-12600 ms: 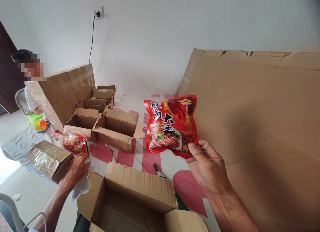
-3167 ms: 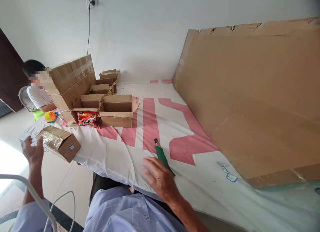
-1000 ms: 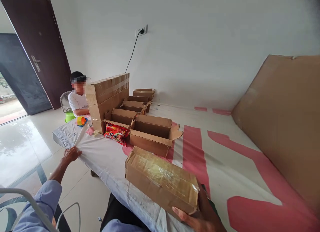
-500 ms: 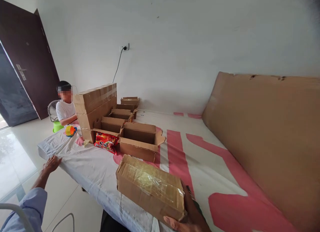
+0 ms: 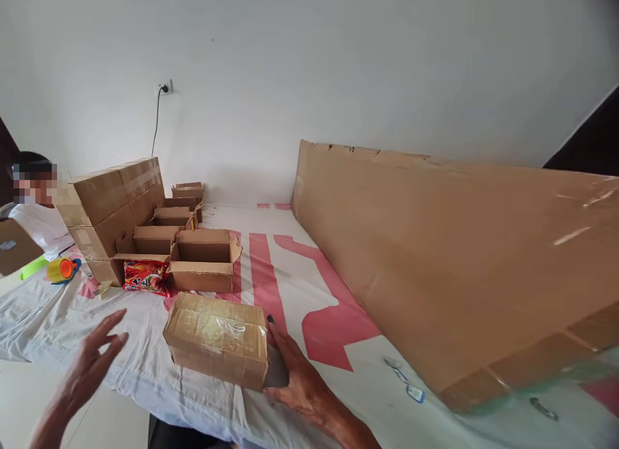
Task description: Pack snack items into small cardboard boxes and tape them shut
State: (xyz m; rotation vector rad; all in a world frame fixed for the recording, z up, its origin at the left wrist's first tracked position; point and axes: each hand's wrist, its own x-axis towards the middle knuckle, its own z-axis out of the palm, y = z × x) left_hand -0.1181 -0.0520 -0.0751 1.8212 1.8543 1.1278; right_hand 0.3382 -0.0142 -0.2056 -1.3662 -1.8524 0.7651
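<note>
Right hand [image 5: 296,379]: fingers spread flat against the right end of the taped cardboard box [image 5: 217,338], touching it, not gripping.
Left hand [image 5: 89,365]: raised left of the box, apart from it, fingers wide and holding nothing.
Box: closed, lies on the white and red cloth [image 5: 271,288] of the counter.
Behind: open cartons [image 5: 203,259], red snack packet [image 5: 145,276].
Right: large cardboard sheet [image 5: 435,255].

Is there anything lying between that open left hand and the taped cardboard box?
Nothing visible: only bare white cloth lies between the left hand and the taped brown cardboard box, which the right hand touches at its far end.
</note>
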